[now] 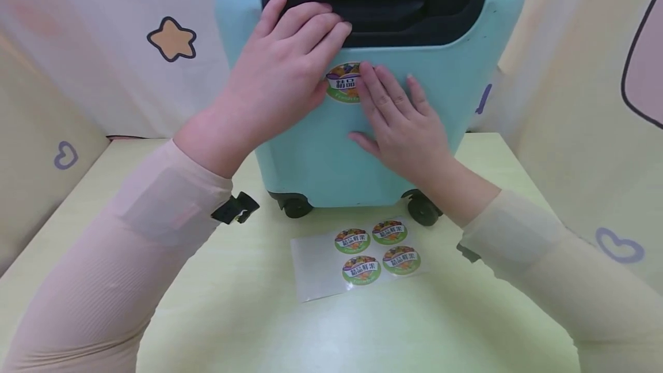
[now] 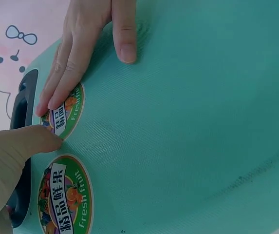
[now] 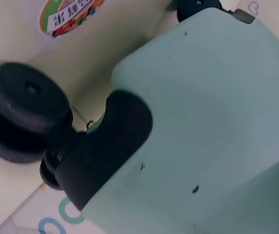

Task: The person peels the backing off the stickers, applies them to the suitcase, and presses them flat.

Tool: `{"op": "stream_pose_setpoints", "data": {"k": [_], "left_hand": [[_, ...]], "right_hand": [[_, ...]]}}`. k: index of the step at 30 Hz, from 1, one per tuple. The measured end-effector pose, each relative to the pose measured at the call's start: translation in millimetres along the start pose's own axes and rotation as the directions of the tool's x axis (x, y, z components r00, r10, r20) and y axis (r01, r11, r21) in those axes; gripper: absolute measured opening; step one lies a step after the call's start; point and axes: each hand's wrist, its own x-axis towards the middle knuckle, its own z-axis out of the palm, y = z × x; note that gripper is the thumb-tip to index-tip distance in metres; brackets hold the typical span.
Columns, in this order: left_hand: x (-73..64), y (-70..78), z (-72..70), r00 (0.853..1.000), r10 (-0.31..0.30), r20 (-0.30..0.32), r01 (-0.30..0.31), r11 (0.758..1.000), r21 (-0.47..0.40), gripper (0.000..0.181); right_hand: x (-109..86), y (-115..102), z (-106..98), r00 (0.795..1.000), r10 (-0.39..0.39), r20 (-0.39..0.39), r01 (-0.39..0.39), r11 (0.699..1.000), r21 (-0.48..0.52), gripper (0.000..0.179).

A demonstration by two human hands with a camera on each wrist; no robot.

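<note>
A light blue suitcase stands upright with a black panel near its top. Below that panel is an oval fruit sticker on the shell. My right hand lays its extended fingers over the sticker's right part. At the sticker's left edge is the thumb of my left hand, whose other fingers rest on the black panel. The left wrist view shows both hands at this sticker and a second fruit sticker beside it, which the left hand hides in the head view.
A white backing sheet with several fruit stickers lies on the pale green table before the suitcase. Black wheels stand at the suitcase's lower corners. Patterned curtains hang behind and at the sides.
</note>
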Motion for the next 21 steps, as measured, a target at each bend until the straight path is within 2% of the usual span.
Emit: {"op": "stream_pose_setpoints", "data": {"k": [5,10,17,21], "left_hand": [[-0.8,-0.1,0.7,1.000,-0.007,-0.007,0.007,1.000,0.005,0.048],[-1.2,-0.1,1.6,1.000,0.002,-0.016,-0.002,1.000,0.007,0.048],[-1.5,-0.2,3.2,0.999,0.018,-0.037,-0.017,0.999,0.027,0.047],[-0.9,1.0,4.2,0.999,0.017,-0.046,-0.016,1.000,0.025,0.045]], "right_hand": [[5.9,-8.7,-1.3,0.999,-0.035,0.026,0.036,0.999,-0.023,0.071],[18.2,-15.3,-0.3,0.995,-0.080,0.059,0.081,0.997,-0.005,0.062],[22.3,-13.9,-0.3,0.994,-0.081,0.076,0.084,0.996,-0.036,0.059],[20.1,-12.8,-1.6,0.997,-0.064,0.043,0.066,0.997,-0.036,0.062]]}}
